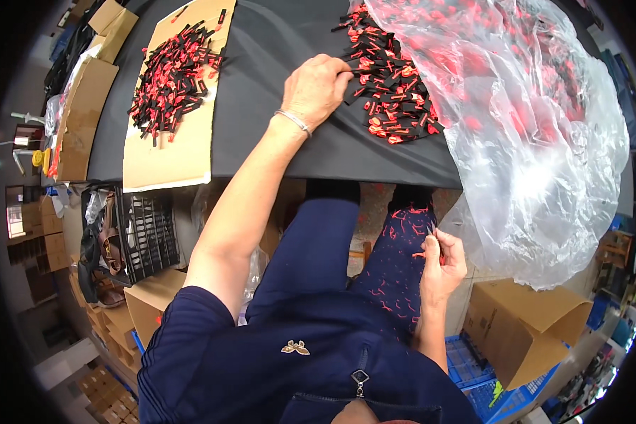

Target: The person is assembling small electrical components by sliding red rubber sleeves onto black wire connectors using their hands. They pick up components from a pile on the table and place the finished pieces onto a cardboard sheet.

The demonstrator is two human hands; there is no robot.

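My left hand (316, 88), with a bracelet at its wrist, reaches over the black-covered table. Its thumb and fingertips pinch a small black-and-red piece at the edge of a heap of such pieces (392, 92). Low over my right thigh, my right hand (443, 267) is closed on a small tool with a thin pointed metal tip (431, 230); most of it is hidden by the fingers. Something red shows beside those fingers. Short red scraps (392, 290) are scattered over my right trouser leg.
A second heap of black-and-red pieces (173, 85) lies on a cardboard sheet (166, 164) at the left. A large clear plastic bag (537, 148) spills over the table's right end. Below stand a black crate (152, 237), an open carton (523, 328) and a blue crate (491, 396).
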